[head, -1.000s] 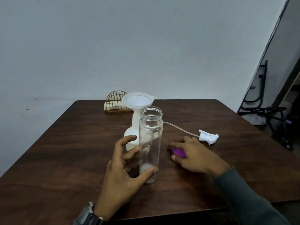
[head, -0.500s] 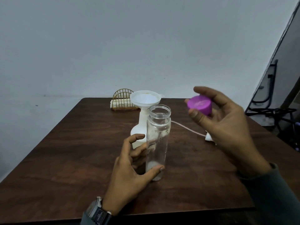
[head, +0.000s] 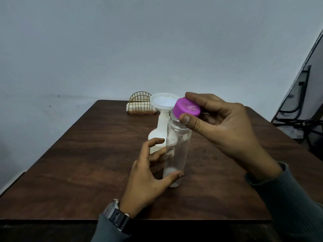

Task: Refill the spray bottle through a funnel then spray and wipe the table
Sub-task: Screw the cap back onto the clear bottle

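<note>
Head view: a dark wood-grain surface (head: 87, 154) stands against a plain pale wall. Near its middle a tall clear plastic bottle (head: 176, 151) stands upright, its mouth uncovered. It looks almost empty, with only something pale at the bottom.

The left grip (head: 148, 173) holds this bottle low down. The thumb lies across the front near the base, and the curled fingers wrap round the left side. The index finger is lifted off the wall. A dark wristwatch (head: 116, 215) sits on that wrist.

The right grip (head: 227, 126) pinches a purple cap (head: 187, 108) between thumb and fingertips. The cap is tilted just over the clear bottle's mouth, with its lower edge at the rim. Whether it touches the rim I cannot tell. A grey ribbed sleeve (head: 288, 198) covers that forearm.

The white spray bottle (head: 158, 135) stands just behind the clear one, partly hidden by it. A white funnel (head: 163, 102) is seated in its neck.

Farther back, near the far edge, is a gold wire napkin holder (head: 139, 103) with white napkins. Off the surface at the right edge of the view stands a black metal frame (head: 297, 119).
</note>
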A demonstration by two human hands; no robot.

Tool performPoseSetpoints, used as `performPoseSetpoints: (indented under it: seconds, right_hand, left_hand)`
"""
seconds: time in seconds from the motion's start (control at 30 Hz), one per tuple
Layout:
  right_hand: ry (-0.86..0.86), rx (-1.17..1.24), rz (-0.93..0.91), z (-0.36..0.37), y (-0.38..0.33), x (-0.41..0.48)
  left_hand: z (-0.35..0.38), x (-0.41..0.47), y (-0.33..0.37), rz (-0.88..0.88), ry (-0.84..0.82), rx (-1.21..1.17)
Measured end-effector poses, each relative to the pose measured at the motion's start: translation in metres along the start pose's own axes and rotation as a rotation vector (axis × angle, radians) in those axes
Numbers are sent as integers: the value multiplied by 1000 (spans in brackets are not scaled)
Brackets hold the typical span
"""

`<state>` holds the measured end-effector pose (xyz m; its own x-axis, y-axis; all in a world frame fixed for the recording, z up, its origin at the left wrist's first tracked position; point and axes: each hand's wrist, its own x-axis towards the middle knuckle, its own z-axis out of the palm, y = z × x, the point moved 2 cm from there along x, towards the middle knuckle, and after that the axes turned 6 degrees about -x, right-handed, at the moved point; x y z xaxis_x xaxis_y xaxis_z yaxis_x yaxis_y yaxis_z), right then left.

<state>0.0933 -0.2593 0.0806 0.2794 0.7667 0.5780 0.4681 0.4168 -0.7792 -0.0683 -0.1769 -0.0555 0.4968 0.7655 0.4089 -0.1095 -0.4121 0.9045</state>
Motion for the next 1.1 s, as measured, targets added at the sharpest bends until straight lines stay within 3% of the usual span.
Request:
performPoseSetpoints:
  seconds: [0.13, 0.4, 0.5, 0.63, 0.73, 0.8, 0.93, 1.1]
  right_hand:
    - [-80, -124, -27, 0, 0, 1]
    - [-417, -432, -22, -12, -8, 7]
    - [-381, -505, -28, -13, -14, 8]
    - [-201, -737, -34, -11, -23, 9]
    - [-151, -848, -119, -9, -23, 8]
    - [-183, -788, -126, -12, -22, 10]
    - [-411, -305, -36, -10, -25, 13]
    - [-379, -363, -28, -7, -22, 17]
  left_hand:
    - [0, 0, 0, 18, 4, 20]
    - [0, -2, -3, 8, 16, 12]
    - [0, -2, -3, -3, 16, 2]
    - [0, -3, 0, 14, 17, 19]
    - [0, -3, 2, 22, 18, 12]
    - [0, -3, 2, 22, 12, 9]
    - [0, -3, 1, 14, 18, -2]
    - [0, -2, 0, 8, 25, -9]
